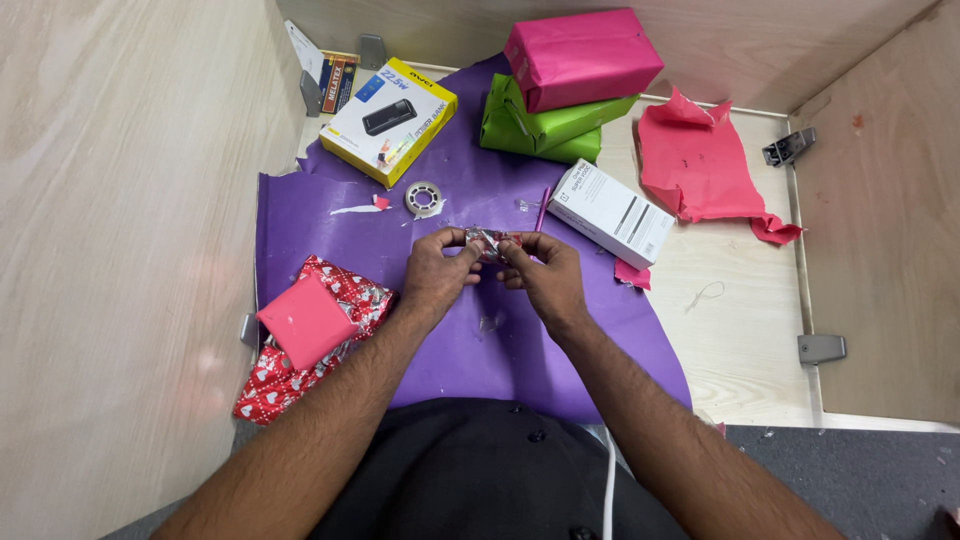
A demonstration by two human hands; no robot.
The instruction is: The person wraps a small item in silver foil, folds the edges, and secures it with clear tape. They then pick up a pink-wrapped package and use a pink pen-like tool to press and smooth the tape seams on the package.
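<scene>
My left hand [436, 272] and my right hand [545, 275] meet over a purple paper sheet [470, 340]. Between their fingertips they pinch a small crumpled piece of clear, shiny tape or foil [487, 241]. A clear tape roll [424, 198] lies on the purple sheet just beyond my left hand. A thin pink pen [543, 208] lies just beyond my right hand.
A pink box on red heart-print wrap [310, 325] sits at the left. A yellow boxed gadget [390, 118], stacked pink [580, 55] and green parcels [540, 125], a white box [610, 212] and torn pink paper [700, 165] lie farther back. Wooden walls enclose the work area.
</scene>
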